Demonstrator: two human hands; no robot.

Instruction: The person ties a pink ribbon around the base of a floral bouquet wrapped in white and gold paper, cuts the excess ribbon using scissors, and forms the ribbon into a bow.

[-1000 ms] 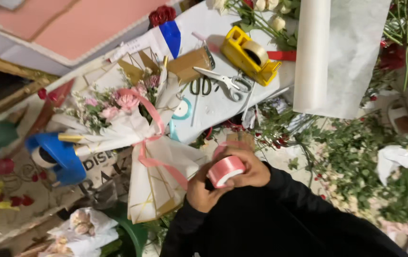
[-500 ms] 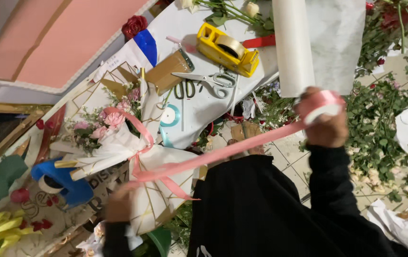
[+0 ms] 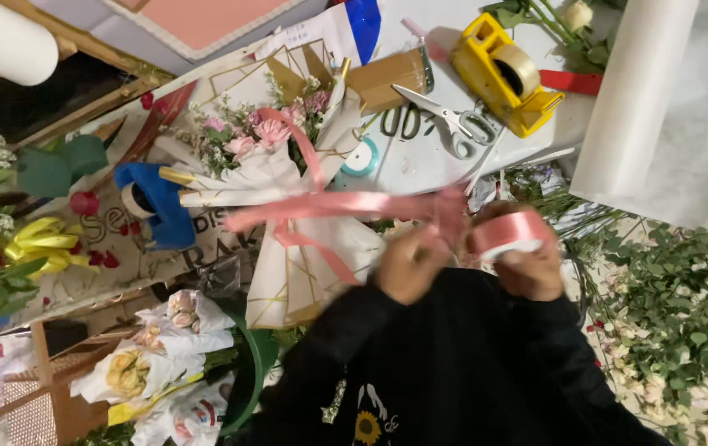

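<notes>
A bouquet (image 3: 275,157) of pink flowers in white paper with gold lines lies on the work table, a pink ribbon (image 3: 329,205) tied around its waist. My right hand (image 3: 536,268) grips a roll of pink ribbon (image 3: 507,234) just in front of my chest. My left hand (image 3: 408,268) is next to it and pinches the ribbon strand, which stretches left to the bouquet. Both hands are blurred by motion. Black sleeves cover my arms.
Scissors (image 3: 437,122), a yellow tape dispenser (image 3: 507,78) and a brown cardboard piece (image 3: 387,78) lie on the table behind. A big white paper roll (image 3: 639,99) stands right. A blue dispenser (image 3: 156,206) lies left, small wrapped bouquets (image 3: 168,347) lower left, cut greenery (image 3: 668,306) right.
My right hand has brought the ribbon roll back from far right to my chest. My left hand rose from the bouquet's base to meet it, holding the strand.
</notes>
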